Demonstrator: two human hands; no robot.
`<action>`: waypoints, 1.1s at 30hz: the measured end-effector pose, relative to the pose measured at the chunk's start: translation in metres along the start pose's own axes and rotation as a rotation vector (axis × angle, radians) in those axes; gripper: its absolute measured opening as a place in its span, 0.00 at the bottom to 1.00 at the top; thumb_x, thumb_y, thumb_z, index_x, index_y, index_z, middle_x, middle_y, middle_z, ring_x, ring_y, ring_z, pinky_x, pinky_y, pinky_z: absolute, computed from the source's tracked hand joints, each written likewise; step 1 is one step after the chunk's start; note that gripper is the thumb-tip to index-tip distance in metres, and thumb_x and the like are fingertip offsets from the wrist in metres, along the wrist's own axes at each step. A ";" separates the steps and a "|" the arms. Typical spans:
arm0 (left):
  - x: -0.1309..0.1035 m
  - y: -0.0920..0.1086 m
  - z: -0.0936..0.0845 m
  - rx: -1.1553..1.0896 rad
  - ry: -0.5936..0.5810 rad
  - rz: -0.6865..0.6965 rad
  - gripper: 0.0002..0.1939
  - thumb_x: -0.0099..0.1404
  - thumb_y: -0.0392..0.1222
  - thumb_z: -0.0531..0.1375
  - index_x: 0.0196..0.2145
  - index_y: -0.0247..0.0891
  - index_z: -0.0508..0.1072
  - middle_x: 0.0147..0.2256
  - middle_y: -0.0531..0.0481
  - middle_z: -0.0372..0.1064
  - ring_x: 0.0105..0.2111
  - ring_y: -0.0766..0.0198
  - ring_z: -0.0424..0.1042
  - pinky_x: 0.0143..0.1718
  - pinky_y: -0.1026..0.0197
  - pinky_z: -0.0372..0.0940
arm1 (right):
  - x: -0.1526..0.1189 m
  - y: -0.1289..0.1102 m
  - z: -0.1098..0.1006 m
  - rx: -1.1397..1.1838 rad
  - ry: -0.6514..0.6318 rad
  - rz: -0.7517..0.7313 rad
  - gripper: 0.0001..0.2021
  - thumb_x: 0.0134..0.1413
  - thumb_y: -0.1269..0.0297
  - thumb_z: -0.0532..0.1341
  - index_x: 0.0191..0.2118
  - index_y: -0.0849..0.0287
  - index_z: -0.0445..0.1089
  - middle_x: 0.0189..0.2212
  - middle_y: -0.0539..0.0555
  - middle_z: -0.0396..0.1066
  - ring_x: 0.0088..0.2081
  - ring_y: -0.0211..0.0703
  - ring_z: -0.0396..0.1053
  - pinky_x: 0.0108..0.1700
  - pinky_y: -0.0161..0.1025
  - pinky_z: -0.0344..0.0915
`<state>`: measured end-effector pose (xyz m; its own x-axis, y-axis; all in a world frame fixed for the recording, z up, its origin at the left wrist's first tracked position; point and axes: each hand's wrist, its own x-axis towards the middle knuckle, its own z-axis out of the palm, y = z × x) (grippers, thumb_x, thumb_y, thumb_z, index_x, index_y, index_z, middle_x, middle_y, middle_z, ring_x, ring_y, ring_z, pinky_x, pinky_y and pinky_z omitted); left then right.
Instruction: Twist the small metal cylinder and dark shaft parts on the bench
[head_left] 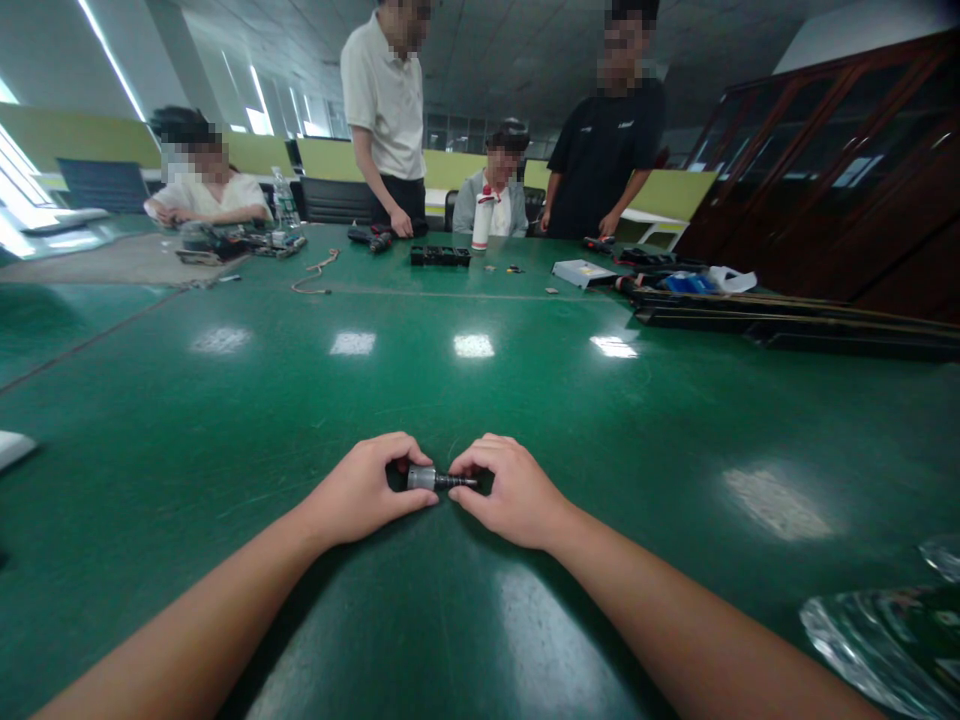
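Low in the middle of the view, a small metal part (422, 478) lies level between my two hands, just over the green table (390, 390). It has a grey cylindrical body on the left and a thin dark, ribbed shaft pointing right. My left hand (367, 490) grips the grey body between thumb and fingers. The fingers and thumb of my right hand (514, 492) are closed around the dark shaft. The two hands face each other with a narrow gap between their fingertips.
A clear plastic bottle (885, 640) lies at the lower right. Long dark strips (787, 322) are at the right back. A black part (440, 256), a white bottle (481, 222), a silver box (583, 273) and a cord (315, 272) lie across the table, near several people.
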<state>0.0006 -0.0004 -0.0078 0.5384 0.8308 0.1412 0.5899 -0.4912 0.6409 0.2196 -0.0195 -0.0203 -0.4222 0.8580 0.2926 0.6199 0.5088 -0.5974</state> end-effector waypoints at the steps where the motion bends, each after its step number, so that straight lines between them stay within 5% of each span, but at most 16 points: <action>1: 0.000 0.000 0.000 0.001 0.001 0.002 0.12 0.56 0.46 0.67 0.35 0.38 0.73 0.34 0.50 0.73 0.36 0.59 0.71 0.38 0.60 0.63 | 0.000 0.000 0.000 -0.004 0.005 0.006 0.05 0.48 0.70 0.67 0.33 0.57 0.74 0.29 0.49 0.73 0.35 0.42 0.67 0.42 0.41 0.59; 33: -0.001 0.002 -0.001 0.026 0.016 -0.007 0.10 0.58 0.46 0.66 0.33 0.38 0.73 0.32 0.52 0.72 0.33 0.61 0.70 0.34 0.62 0.61 | 0.000 0.001 -0.001 -0.066 0.057 0.085 0.04 0.47 0.70 0.66 0.31 0.55 0.75 0.29 0.50 0.72 0.36 0.43 0.66 0.42 0.42 0.59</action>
<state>0.0011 -0.0018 -0.0056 0.5245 0.8383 0.1488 0.6092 -0.4916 0.6222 0.2211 -0.0184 -0.0201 -0.3290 0.9001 0.2857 0.6949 0.4357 -0.5721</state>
